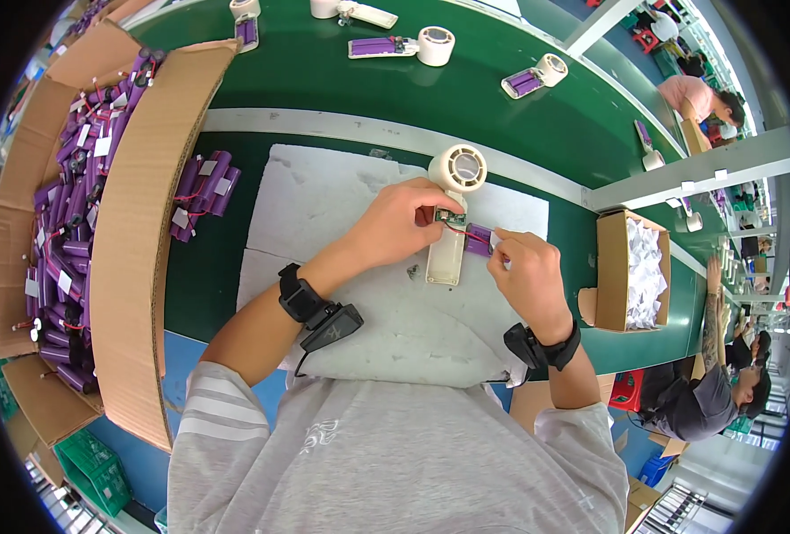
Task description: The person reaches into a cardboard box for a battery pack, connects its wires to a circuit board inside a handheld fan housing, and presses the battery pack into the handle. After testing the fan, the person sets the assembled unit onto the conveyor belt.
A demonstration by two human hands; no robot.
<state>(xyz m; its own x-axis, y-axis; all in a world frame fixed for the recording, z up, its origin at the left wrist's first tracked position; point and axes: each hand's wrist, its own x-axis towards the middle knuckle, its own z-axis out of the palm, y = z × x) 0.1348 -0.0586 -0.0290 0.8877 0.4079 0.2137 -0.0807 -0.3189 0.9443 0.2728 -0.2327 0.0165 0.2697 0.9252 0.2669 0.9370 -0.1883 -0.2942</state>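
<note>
White fan (446, 258) lies open on the pad (350, 329). Left hand (413, 218) pinches at its circuit board (452, 216), right hand (530, 269) nearly closed by the purple battery (478, 238) alongside; exact holds unclear. Handle's open; battery seating, I judge, remains.

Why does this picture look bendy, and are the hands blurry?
Head view: the fisheye lens curves straight edges, like those of the green belt, and black fills the corners; head view, middle: the left hand and right hand look fairly sharp, without obvious motion blur.
</note>
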